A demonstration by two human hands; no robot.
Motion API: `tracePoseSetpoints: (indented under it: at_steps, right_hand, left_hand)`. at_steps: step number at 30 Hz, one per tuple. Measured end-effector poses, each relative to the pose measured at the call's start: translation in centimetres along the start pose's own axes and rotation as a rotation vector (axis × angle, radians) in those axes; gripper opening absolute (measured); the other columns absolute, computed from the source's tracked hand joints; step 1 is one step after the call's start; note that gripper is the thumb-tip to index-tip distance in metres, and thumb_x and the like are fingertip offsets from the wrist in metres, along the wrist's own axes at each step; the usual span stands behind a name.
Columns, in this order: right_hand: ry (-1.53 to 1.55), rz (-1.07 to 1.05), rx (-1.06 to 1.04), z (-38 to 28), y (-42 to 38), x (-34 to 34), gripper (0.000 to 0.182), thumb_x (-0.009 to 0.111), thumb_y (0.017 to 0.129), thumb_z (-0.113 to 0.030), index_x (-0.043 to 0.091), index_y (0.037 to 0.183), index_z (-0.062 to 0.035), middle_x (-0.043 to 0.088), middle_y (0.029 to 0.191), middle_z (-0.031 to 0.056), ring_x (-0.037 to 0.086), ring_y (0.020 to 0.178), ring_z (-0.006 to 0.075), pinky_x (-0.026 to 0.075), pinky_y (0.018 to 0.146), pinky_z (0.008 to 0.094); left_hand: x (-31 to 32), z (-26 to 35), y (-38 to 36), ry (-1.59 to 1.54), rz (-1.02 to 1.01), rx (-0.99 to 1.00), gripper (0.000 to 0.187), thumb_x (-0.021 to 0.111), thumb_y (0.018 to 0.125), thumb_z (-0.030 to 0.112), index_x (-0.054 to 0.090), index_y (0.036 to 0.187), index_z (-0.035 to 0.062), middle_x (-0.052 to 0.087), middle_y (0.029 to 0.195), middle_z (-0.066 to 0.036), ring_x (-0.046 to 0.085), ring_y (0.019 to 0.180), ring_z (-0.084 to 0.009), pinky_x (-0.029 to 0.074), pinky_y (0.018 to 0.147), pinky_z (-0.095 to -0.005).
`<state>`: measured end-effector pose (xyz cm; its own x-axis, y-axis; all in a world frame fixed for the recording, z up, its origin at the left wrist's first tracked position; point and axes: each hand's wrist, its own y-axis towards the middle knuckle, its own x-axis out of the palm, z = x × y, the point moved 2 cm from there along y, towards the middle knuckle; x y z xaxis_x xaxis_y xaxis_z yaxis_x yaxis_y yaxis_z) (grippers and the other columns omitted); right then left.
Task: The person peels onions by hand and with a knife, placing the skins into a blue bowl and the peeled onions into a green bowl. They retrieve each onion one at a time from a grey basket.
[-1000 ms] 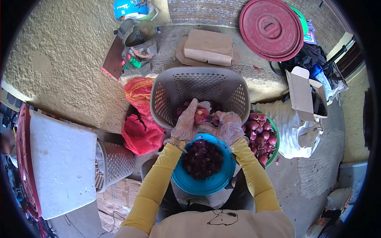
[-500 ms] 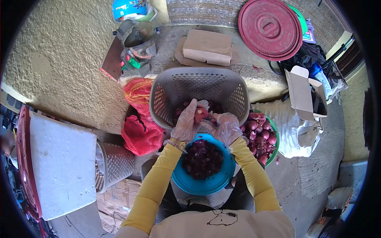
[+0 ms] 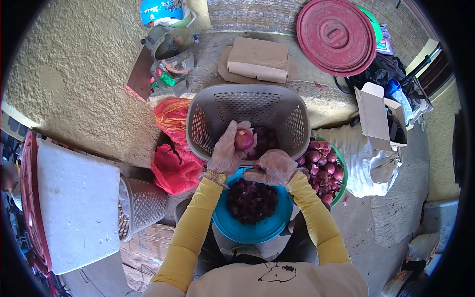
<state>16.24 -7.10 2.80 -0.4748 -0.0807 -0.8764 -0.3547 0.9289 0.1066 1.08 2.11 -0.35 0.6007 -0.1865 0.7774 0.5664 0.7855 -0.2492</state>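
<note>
My left hand (image 3: 225,152), in a clear plastic glove, is closed round a red onion (image 3: 243,140) above the near rim of the grey-brown perforated basket (image 3: 250,90). A pale cut end shows on the onion. My right hand (image 3: 277,166), gloved too, has its fingers curled together over the far edge of the blue basin (image 3: 221,218); whatever is in them cannot be made out. Dark red onion skins (image 3: 251,200) fill the middle of the basin. More red onions (image 3: 267,138) lie at the bottom of the basket.
Right of the basin, a green tub (image 3: 341,190) is heaped with red onions. A red mesh sack (image 3: 175,166) leans by the basket's left side. Beyond stand a cardboard box (image 3: 258,57) and a dark red lid (image 3: 336,37). A white foam board (image 3: 79,203) is at left.
My right hand has come away from the onion, moving down and toward the basin. My left hand has shifted slightly left, and the onion in it now shows more fully.
</note>
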Motion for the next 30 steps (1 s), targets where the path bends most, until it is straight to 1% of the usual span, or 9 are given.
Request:
tracePoseSetpoints:
  at_steps: [2,3,6,12,14,18,21,25,30]
  right_hand:
    - [-0.021,-0.216,0.019,-0.4,-0.2,1.1,0.062,0.062,0.090,-0.068,0.077,0.083,-0.0076,0.067,0.072,0.0193,0.067,0.071,0.0421,0.054,0.068,0.0520]
    - [-0.033,-0.223,0.026,-0.5,-0.6,1.6,0.072,0.053,0.091,-0.076,0.078,0.089,-0.0092,0.070,0.075,0.0219,0.071,0.077,0.0430,0.056,0.073,0.0516]
    - [-0.070,-0.365,0.093,-0.8,-1.0,3.6,0.074,0.051,0.091,-0.078,0.078,0.088,-0.0092,0.071,0.076,0.0216,0.071,0.078,0.0428,0.056,0.075,0.0516]
    - [-0.217,-0.459,0.146,-1.8,-1.1,3.2,0.070,0.062,0.082,-0.079,0.079,0.092,-0.0114,0.074,0.084,0.0161,0.073,0.085,0.0382,0.056,0.079,0.0496]
    - [-0.193,-0.476,0.135,-2.3,-1.7,2.1,0.071,0.064,0.079,-0.080,0.079,0.094,-0.0120,0.075,0.087,0.0160,0.073,0.087,0.0376,0.056,0.081,0.0491]
    - [-0.051,-0.295,0.274,-2.5,-3.8,0.9,0.079,0.069,0.074,-0.081,0.077,0.099,-0.0071,0.073,0.084,0.0166,0.072,0.088,0.0375,0.054,0.079,0.0472]
    - [0.090,0.001,0.318,-3.4,-4.3,-0.5,0.061,0.065,0.093,-0.062,0.072,0.104,-0.0027,0.072,0.089,0.0200,0.070,0.088,0.0402,0.054,0.082,0.0474]
    - [0.394,0.192,0.322,-5.1,-5.8,-1.5,0.048,0.058,0.104,-0.045,0.063,0.118,-0.0002,0.071,0.095,0.0212,0.069,0.085,0.0426,0.053,0.076,0.0457]
    - [0.743,0.157,0.473,-6.4,-6.6,-1.0,0.052,0.057,0.102,-0.052,0.064,0.111,-0.0016,0.070,0.085,0.0208,0.069,0.085,0.0411,0.052,0.074,0.0475]
  left_hand:
    - [-0.5,0.4,-0.1,-0.115,-0.011,-0.032,0.038,0.056,0.107,0.036,0.060,0.121,0.0006,0.062,0.121,-0.015,0.065,0.111,-0.0347,0.060,0.093,-0.0472]
    - [-0.4,0.6,-0.3,-0.116,-0.013,-0.032,0.038,0.056,0.107,0.036,0.060,0.121,0.0006,0.062,0.121,-0.015,0.065,0.111,-0.0347,0.060,0.093,-0.0472]
    - [-0.4,0.8,-0.5,-0.212,-0.002,-0.072,0.034,0.056,0.107,0.030,0.059,0.122,-0.0003,0.062,0.124,-0.019,0.064,0.116,-0.0404,0.059,0.096,-0.0502]
    - [0.0,1.0,-1.2,-0.212,0.071,0.062,0.045,0.058,0.105,0.034,0.053,0.130,-0.0031,0.061,0.125,-0.026,0.060,0.123,-0.0437,0.055,0.102,-0.0570]
    - [0.3,1.1,-1.8,-0.254,0.026,-0.078,0.029,0.056,0.106,0.031,0.060,0.117,0.0040,0.064,0.123,-0.023,0.064,0.116,-0.0435,0.057,0.098,-0.0567]
    - [-0.8,0.1,-2.8,-0.194,-0.006,-0.039,0.043,0.058,0.105,0.035,0.056,0.126,-0.0032,0.062,0.123,-0.025,0.062,0.119,-0.0436,0.055,0.101,-0.0579]
    - [-2.0,-0.6,-2.8,-0.144,-0.053,0.027,0.042,0.056,0.106,0.034,0.056,0.127,-0.0030,0.062,0.122,-0.025,0.063,0.115,-0.0432,0.055,0.100,-0.0578]
    - [-1.6,-0.9,-5.0,-0.253,0.055,-0.012,0.043,0.055,0.107,0.035,0.056,0.132,-0.0009,0.062,0.122,-0.023,0.063,0.112,-0.0411,0.055,0.100,-0.0577]
    - [-0.1,-1.2,-10.2,-0.205,0.128,-0.082,0.049,0.053,0.107,0.041,0.055,0.134,-0.0007,0.062,0.125,-0.021,0.064,0.114,-0.0396,0.056,0.098,-0.0573]
